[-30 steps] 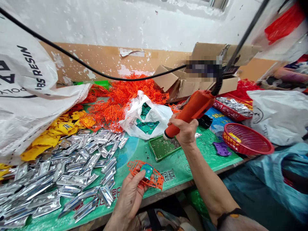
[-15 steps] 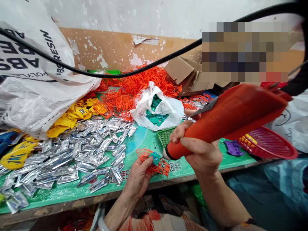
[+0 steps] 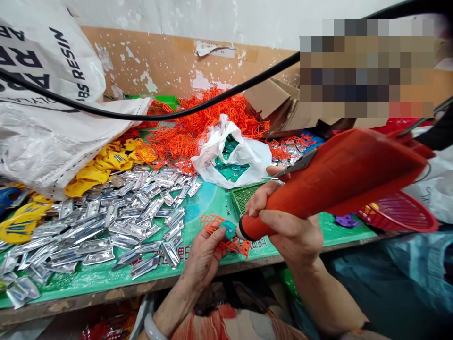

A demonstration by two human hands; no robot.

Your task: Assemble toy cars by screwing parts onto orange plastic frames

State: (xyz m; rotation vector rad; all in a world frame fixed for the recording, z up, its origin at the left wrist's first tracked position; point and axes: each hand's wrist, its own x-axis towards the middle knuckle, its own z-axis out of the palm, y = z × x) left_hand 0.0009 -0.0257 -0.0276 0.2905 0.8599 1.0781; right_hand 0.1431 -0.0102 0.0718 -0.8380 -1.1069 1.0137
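Note:
My left hand [image 3: 207, 252] pinches an orange lattice piece [image 3: 233, 246] with a small teal part [image 3: 228, 230] lying on it, above the table's front edge. My right hand [image 3: 292, 226] is wrapped round a large red power tool [image 3: 329, 179], which slants down to the left. The tool's narrow tip is at the right side of the teal part; whether it touches is too small to tell. A white bag [image 3: 251, 153] holding teal parts [image 3: 231, 167] sits behind my hands, with a green basket [image 3: 244, 196] in front of it.
Silver metal pieces [image 3: 130, 226] cover the left of the green table [image 3: 205, 198]. Behind are yellow parts [image 3: 113, 160], an orange lattice pile [image 3: 177, 141] and a cardboard box [image 3: 267, 99]. A red basket [image 3: 399, 212] stands right. A black cable [image 3: 212, 101] crosses the view.
The red tool and my right hand have moved slightly left, bringing the tip closer to the teal part. The view has shifted a little; my left hand keeps its hold.

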